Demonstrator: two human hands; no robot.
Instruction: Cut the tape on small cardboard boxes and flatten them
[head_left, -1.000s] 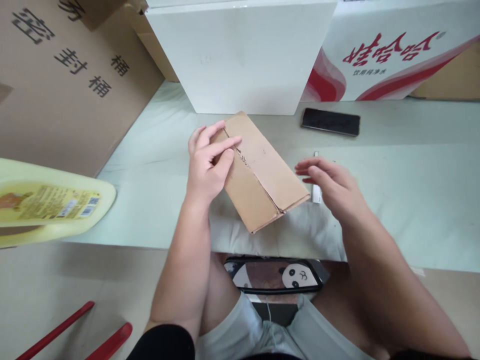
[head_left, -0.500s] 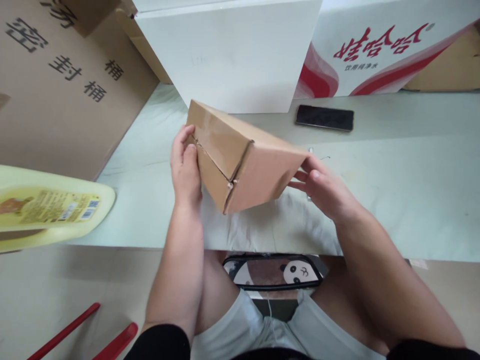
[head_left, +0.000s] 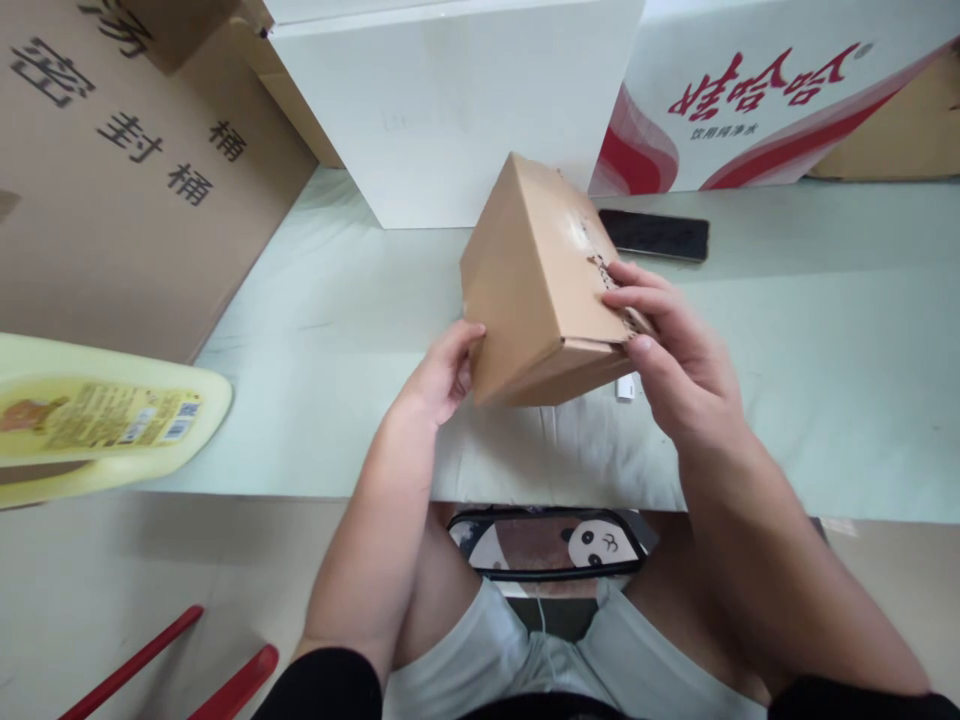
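Observation:
A small brown cardboard box (head_left: 517, 270) is tilted above the pale green tabletop, one side with a torn, ragged seam turned to the right. My left hand (head_left: 448, 372) grips its lower left edge, the thumb on the near face and the other fingers partly hidden behind it. My right hand (head_left: 675, 355) holds the right side, with fingertips at the torn seam and the thumb at the near corner. Under the box, close to my right thumb, part of a small white object (head_left: 625, 388) shows. Just behind the box lies a black phone (head_left: 660, 235).
A white box (head_left: 450, 120) and a white carton with red print (head_left: 750, 120) stand at the back. To the left are a large brown carton (head_left: 150, 200) and a pale yellow bottle (head_left: 112, 420). The table (head_left: 825, 400) ends just before my lap.
The box has been turned and shifted right, so its torn seam now faces right. My left hand moved right and down to its lower edge; my right hand moved onto the seam side.

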